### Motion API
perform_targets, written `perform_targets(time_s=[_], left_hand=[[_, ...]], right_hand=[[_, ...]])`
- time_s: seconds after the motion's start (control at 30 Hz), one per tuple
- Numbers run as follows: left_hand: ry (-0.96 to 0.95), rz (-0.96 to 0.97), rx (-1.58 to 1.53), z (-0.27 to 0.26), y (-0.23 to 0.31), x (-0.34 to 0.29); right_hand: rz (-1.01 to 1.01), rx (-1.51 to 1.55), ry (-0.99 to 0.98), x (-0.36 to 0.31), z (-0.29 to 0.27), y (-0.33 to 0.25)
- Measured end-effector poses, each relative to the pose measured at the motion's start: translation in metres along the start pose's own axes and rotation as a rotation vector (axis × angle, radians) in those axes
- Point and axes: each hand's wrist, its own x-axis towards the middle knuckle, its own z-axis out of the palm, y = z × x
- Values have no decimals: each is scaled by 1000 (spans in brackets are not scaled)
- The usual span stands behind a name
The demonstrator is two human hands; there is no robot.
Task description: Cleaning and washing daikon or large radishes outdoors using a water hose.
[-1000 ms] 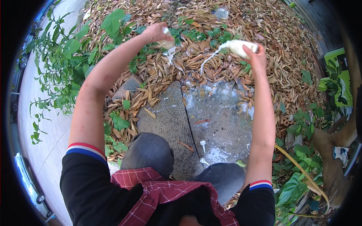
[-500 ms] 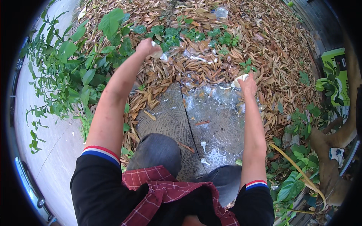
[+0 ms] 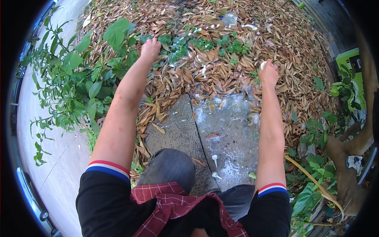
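Observation:
My left hand (image 3: 151,49) is stretched forward over the leaf litter with its fingers closed; the small pale bottle it held half a second ago is hidden behind it now. Farther right, my right hand (image 3: 269,74) grips a small cream-white bottle (image 3: 263,65), of which only a bit shows past the fingers. A streak of white liquid (image 3: 250,27) shows beyond my hands, in the air or on the leaves; I cannot tell which. Two white pointed nozzle caps, an upper one (image 3: 214,158) and a lower one (image 3: 216,175), lie on the slab near my knees.
A ridged grey stone slab (image 3: 173,128) with white splashes lies before my knees. Dry brown leaves (image 3: 300,71) surround it. A leafy green shrub (image 3: 94,79) stands at left beside a pale pavement (image 3: 51,118). At right are a trunk (image 3: 341,158) and a green box (image 3: 355,79).
Both hands have moved slightly away from me, the left also a little left, the right a little right. The left hand's bottle has gone out of sight. White streaks now show farther out.

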Motion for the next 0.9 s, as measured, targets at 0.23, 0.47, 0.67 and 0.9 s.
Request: perform_targets(time_s=[0.23,0.47,0.67,0.9], left_hand=[[-55,107,-406,-48,6,18],[-397,303,-1209,-103,19,-29],[136,169,7,48,-3,-17],[-391,-7,-1289,-32,37,-49]], right_hand=[[73,757,-36,25,-25,33],[-68,1428,-121,15,-109,11],[-6,182,-160,-51,10,-5],[109,1275,-419,-45,-76,18]])
